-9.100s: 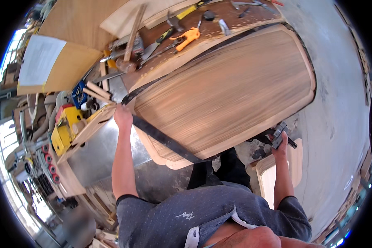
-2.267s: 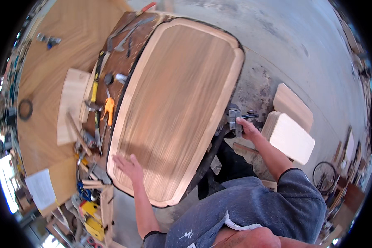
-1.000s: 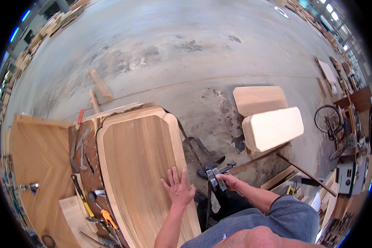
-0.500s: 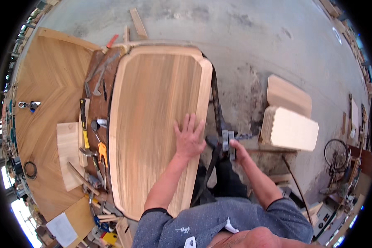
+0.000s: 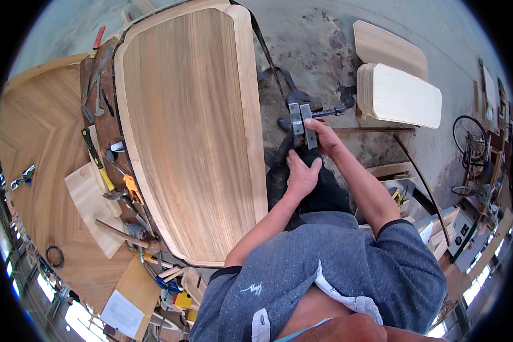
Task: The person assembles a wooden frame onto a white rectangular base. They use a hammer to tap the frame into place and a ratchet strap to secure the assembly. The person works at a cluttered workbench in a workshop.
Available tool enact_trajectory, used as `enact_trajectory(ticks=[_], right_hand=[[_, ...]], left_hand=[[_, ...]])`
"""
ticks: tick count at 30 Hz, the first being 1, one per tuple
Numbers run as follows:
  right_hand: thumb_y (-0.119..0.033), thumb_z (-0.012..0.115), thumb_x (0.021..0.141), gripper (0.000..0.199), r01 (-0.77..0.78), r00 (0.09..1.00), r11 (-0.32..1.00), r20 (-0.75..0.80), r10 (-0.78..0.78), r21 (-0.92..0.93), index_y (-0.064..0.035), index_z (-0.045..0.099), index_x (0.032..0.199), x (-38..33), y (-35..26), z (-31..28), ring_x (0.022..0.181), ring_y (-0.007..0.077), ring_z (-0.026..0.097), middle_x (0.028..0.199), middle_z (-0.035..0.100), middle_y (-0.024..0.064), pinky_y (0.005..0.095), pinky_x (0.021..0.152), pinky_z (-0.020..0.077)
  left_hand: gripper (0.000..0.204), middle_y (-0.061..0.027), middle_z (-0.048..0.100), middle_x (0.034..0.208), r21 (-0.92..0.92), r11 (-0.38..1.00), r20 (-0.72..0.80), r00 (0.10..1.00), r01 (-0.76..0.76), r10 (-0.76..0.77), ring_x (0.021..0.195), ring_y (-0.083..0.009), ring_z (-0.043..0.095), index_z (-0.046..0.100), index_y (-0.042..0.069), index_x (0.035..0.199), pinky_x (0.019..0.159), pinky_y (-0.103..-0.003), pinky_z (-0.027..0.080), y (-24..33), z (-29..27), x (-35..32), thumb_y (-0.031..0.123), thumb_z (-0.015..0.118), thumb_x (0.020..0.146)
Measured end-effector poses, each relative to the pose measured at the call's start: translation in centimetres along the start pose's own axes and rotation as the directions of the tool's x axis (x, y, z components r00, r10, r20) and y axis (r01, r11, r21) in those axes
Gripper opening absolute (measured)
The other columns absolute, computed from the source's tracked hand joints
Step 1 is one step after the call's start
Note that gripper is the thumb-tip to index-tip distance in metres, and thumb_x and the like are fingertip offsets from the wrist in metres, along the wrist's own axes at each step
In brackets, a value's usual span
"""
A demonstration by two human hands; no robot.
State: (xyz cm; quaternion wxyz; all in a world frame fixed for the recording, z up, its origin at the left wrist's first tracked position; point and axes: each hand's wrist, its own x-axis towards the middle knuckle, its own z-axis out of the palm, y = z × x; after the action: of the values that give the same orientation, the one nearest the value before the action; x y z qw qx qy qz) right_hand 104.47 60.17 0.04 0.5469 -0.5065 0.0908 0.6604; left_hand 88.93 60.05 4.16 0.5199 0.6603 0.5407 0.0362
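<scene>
A metal strap clamp (image 5: 302,126) with a threaded screw (image 5: 328,112) stands beside the right edge of a large wooden panel (image 5: 188,125). My right hand (image 5: 325,138) grips the clamp's right side, thumb on top of the metal block. Just below the clamp, my left hand (image 5: 303,175) has its fingers curled at the black strap (image 5: 283,153); their tips are partly hidden. The black strap (image 5: 263,43) runs round the panel's edge to the clamp. The panel has a pale border with notched corners and a darker striped middle.
A hammer (image 5: 98,162), orange-handled pliers (image 5: 132,187) and other tools lie left of the panel. A chevron-patterned wooden board (image 5: 40,131) fills the far left. Stacked pale boards (image 5: 402,96) stand on the floor at right. A bicycle (image 5: 469,137) stands farther right.
My left hand has left the panel's surface and moved right, down to the strap by the clamp. My right hand still holds the clamp. The whole view has shifted and tilted.
</scene>
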Motion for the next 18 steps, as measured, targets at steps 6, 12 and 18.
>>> enact_trajectory(ticks=[6,12,18], right_hand=[[-0.034,0.071,0.087,0.034,0.088,0.996,0.996,-0.019,-0.089,-0.030,-0.0056,0.067,0.105,-1.2,-0.7,1.3,0.077,0.0192,0.066,0.092,0.069,0.0062,0.0358,0.071,0.0554],[-0.027,0.071,0.088,0.032,0.059,0.998,0.991,-0.016,-0.057,0.122,-0.0032,0.067,0.108,-0.9,0.6,3.8,0.079,0.0207,0.068,0.092,0.071,0.0073,0.0369,0.075,0.0574],[-0.027,0.072,0.088,0.030,0.032,0.999,0.981,0.016,-0.036,0.193,-0.0048,0.068,0.107,1.7,3.6,7.8,0.083,0.0214,0.070,0.097,0.072,0.0079,0.0378,0.079,0.0581]], left_hand=[[0.041,-0.0282,0.066,0.108,-0.356,0.930,0.000,0.996,-0.087,0.093,0.104,-0.0443,0.063,0.055,-0.005,0.119,0.090,-0.046,0.049,-0.2,-1.0,1.9,0.025,0.064,0.094],[0.034,-0.0331,0.066,0.102,-0.243,0.970,0.123,0.991,-0.020,0.051,0.100,-0.0511,0.062,0.059,-0.004,0.119,0.083,-0.052,0.051,-1.3,-3.9,-0.1,0.021,0.059,0.096],[0.036,-0.0294,0.064,0.117,-0.260,0.965,-0.034,0.999,-0.025,0.017,0.112,-0.0443,0.063,0.055,0.001,0.133,0.093,-0.045,0.049,-4.7,-6.0,-2.3,0.013,0.052,0.099]])
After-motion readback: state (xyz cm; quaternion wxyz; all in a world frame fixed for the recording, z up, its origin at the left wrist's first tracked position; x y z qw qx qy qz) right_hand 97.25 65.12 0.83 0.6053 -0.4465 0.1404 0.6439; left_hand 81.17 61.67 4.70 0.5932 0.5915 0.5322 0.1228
